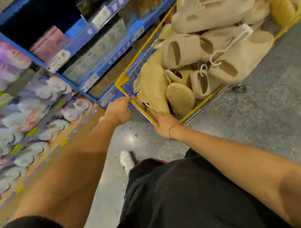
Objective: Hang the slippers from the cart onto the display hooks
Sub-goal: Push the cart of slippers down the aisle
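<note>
A wire cart with a yellow rim (120, 79) stands ahead of me on the shop floor, piled high with beige slippers (215, 13) and yellow slippers (152, 87). White plastic hangers (230, 43) stick out among the pairs. My left hand (119, 110) grips the near rim of the cart at its left corner. My right hand (164, 125) grips the same near rim further right, fingers curled over the edge. Both arms are stretched out. No display hooks show clearly in the blurred view.
Blue shelving (85, 51) with packaged goods runs along the left of the aisle. White and pastel slippers (24, 129) fill a low display at the left. My foot in a white shoe (126, 161) is on the speckled grey floor (277, 107).
</note>
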Demonstrator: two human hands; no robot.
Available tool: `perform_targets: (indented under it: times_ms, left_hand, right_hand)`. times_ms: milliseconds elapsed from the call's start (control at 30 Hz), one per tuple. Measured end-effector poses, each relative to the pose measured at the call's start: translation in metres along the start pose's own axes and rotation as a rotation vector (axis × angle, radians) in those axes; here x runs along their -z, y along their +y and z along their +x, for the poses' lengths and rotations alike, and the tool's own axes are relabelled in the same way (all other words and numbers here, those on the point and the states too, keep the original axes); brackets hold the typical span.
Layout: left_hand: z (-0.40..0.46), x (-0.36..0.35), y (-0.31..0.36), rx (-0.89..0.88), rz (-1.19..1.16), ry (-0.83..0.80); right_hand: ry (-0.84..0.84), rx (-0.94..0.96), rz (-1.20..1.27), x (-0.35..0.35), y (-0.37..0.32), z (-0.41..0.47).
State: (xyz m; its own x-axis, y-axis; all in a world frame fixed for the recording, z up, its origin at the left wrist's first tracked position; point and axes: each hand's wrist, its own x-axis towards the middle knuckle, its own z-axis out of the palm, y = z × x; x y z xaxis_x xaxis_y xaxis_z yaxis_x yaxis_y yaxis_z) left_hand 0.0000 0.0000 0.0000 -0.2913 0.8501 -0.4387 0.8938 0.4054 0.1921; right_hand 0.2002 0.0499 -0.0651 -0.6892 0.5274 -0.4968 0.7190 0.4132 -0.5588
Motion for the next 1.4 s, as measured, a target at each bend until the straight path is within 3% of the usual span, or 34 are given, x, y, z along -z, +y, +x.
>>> perform_targets:
  times_ms: [133, 267, 367, 533, 667, 900, 1067, 1233, 1400]
  left_hand:
    - [0.044, 0.013, -0.034, -0.203, 0.091, -0.023]
    - [0.078, 0.01, -0.063, -0.525, 0.185, -0.042]
    - [0.105, -0.002, -0.085, -0.683, 0.283, -0.085]
    - [0.13, -0.012, -0.09, -0.766, 0.311, -0.066]
    - [0.153, -0.018, -0.095, -0.697, 0.405, -0.088]
    - [0.156, -0.029, -0.083, -0.838, 0.373, -0.078]
    - [0.169, -0.037, -0.056, -0.875, 0.336, -0.044]
    - [0.196, -0.029, -0.005, -0.859, 0.316, -0.158]
    - [0.239, -0.028, 0.052, -0.874, 0.276, -0.096]
  right_hand:
    - [0.184, -0.192, 0.001, -0.017, -0.018, 0.01]
    - [0.326, -0.438, -0.076, -0.042, -0.041, 0.023]
    - [0.37, -0.566, -0.093, -0.057, -0.045, 0.022]
    - [0.529, -0.5, -0.046, -0.078, -0.034, 0.018]
    - [0.493, -0.54, -0.009, -0.078, -0.033, 0.02]
    - [0.62, -0.551, -0.016, -0.077, -0.021, 0.005]
    - [0.648, -0.511, -0.023, -0.065, 0.021, 0.001]
    - [0.604, -0.552, -0.035, -0.03, 0.062, 0.005]
    - [0.59, -0.555, -0.058, 0.015, 0.126, 0.012]
